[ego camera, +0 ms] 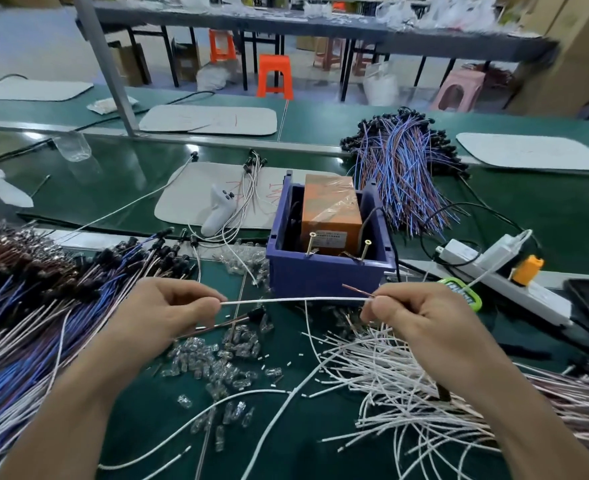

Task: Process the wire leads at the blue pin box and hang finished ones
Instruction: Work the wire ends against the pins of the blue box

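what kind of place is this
Probably a wire-harness assembly workshop: long green benches hold piles of cut wires, small clear parts lie scattered, and the left hand and right hand pinch one white wire in front of a blue box with two upright pins.

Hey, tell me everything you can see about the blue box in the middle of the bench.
The blue box looks like moulded plastic, square, open-topped, upright on the green bench. Inside sits an orange block wrapped in clear film, labelled on its near face. Two brass-coloured pins stick up, tilted, at the near wall. A black cable loops into its right side. The left hand and right hand pinch a white wire in front, not touching it.
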Demonstrator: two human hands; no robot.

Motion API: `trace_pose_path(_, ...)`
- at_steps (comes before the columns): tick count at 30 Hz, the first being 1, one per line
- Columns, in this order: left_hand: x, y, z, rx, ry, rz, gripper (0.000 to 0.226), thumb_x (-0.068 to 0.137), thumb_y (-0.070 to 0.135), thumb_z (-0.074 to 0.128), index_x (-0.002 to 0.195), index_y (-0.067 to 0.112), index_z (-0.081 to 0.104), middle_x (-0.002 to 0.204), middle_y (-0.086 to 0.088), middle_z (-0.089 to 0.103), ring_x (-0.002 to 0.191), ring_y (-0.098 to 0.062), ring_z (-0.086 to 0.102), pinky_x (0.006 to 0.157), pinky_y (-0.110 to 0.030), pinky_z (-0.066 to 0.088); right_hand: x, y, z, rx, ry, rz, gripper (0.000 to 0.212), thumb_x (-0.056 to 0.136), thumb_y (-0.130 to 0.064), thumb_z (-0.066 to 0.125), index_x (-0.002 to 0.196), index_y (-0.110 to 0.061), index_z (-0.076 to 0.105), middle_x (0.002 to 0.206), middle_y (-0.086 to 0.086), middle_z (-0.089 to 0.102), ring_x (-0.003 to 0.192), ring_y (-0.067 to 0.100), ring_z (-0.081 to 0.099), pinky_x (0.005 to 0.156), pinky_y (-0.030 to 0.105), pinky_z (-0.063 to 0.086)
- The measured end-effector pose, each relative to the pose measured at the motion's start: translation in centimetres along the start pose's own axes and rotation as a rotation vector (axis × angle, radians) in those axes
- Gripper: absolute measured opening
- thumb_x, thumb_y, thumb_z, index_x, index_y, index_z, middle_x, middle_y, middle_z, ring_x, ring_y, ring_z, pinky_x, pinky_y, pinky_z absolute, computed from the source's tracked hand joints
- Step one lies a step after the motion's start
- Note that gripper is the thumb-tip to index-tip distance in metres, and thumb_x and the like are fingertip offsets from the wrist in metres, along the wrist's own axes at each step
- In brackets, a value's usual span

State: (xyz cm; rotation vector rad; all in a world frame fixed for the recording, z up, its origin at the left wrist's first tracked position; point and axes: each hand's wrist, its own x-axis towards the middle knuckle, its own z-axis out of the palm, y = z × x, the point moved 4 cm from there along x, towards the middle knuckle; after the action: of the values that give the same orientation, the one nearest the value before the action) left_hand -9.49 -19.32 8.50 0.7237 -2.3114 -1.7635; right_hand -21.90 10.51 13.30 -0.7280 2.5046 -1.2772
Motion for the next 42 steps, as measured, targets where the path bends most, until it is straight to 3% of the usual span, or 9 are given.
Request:
trace_pose_path(9,0.0,-2.5,-1.4,-0.649,0.144,-0.162,0.017,0.073,0.015,0.071,0.082,0.017,0.085,0.067,-0.003,0.071,0.053,-0.005,0.064,0.054,-0.013,0.054,-0.2,0.4,0.5,0.006,-0.011,0.002,0.030,0.099,-0.020,0.063,0.074,-0.025,0.078,0.043,-0.018,0.049,0.046,-0.003,0.050,0.050,0.007,0.036)
trace_pose_path(15,0.2,-3.2,-1.5,-0.694,0.228,-0.189,0.016,0.079,0.012,0.069,0.081,0.016,0.084,0.065,-0.001,0.070,0.050,-0.005,0.061,0.048,-0.014,0.051,-0.4,0.8,0.6,0.032,-0.003,0.010,0.027,0.100,-0.025,0.060,0.079,-0.033,0.077,0.046,-0.008,0.038,0.043,0.004,0.034,0.046,0.014,0.030)
trace_pose_path(17,-0.6,-2.7,-0.9,-0.564,0.121,-0.160,0.017,0.075,0.017,0.073,0.088,0.010,0.082,0.063,-0.005,0.067,0.049,-0.009,0.057,0.043,-0.015,0.046,-0.5,0.7,0.7,0.062,0.007,0.003,0.026,0.100,-0.027,0.059,0.083,-0.033,0.077,0.048,-0.007,0.036,0.046,0.008,0.032,0.045,0.017,0.027)
trace_pose_path(22,-3.8,-0.2,5.7,-0.166,-0.572,-0.111,0.042,0.087,0.056,0.069,0.114,0.025,0.079,0.083,-0.014,0.074,0.064,-0.016,0.064,0.055,-0.020,0.049,-0.6,0.2,1.6,0.219,-0.054,-0.043,0.023,0.101,-0.026,0.061,0.086,-0.026,0.079,0.048,-0.009,0.038,0.047,0.008,0.031,0.045,0.017,0.025)
trace_pose_path(28,-2.2,-0.5,8.1,-0.881,-0.072,-0.327,0.032,0.090,0.027,0.062,0.101,0.002,0.080,0.064,-0.005,0.060,0.051,-0.012,0.055,0.047,-0.021,0.050,-1.8,-0.4,2.3,0.038,-0.286,-0.070,0.017,0.097,-0.024,0.069,0.090,-0.036,0.080,0.067,-0.008,0.071,0.056,0.004,0.057,0.056,0.014,0.043)
trace_pose_path(32,-2.0,-0.3,6.5,-0.707,-0.014,-0.181,0.020,0.079,0.023,0.065,0.076,0.015,0.083,0.073,-0.005,0.071,0.064,-0.012,0.066,0.068,-0.024,0.056,-2.5,-0.8,1.3,-0.072,-0.258,-0.047,0.017,0.095,-0.034,0.067,0.089,-0.045,0.078,0.075,-0.009,0.074,0.068,0.009,0.066,0.059,0.027,0.052)
trace_pose_path(36,-2.0,-0.3,5.3,-0.712,-0.019,-0.120,0.022,0.086,0.022,0.058,0.074,0.013,0.074,0.101,-0.015,0.078,0.088,-0.023,0.076,0.082,-0.038,0.054,-1.8,-0.6,-1.4,0.084,0.138,-0.100,0.019,0.094,-0.035,0.063,0.088,-0.041,0.079,0.081,-0.008,0.077,0.069,0.010,0.068,0.064,0.019,0.054)
trace_pose_path(39,-2.0,-0.3,5.1,-0.829,0.011,-0.158,0.025,0.101,0.011,0.049,0.088,0.009,0.070,0.095,-0.017,0.078,0.075,-0.023,0.076,0.068,-0.033,0.061,-1.0,-0.3,-2.5,0.261,0.197,-0.083,0.027,0.101,-0.017,0.060,0.087,-0.030,0.080,0.070,0.003,0.072,0.048,0.013,0.052,0.046,0.020,0.042)
trace_pose_path(42,-2.0,0.0,5.8,-0.700,0.104,-0.164,0.025,0.102,0.002,0.049,0.103,0.007,0.073,0.074,-0.011,0.074,0.057,-0.016,0.069,0.056,-0.025,0.058,-0.4,-0.4,-3.2,0.013,0.179,-0.118,0.027,0.101,-0.023,0.060,0.084,-0.035,0.078,0.062,0.002,0.065,0.050,0.017,0.049,0.046,0.016,0.036)
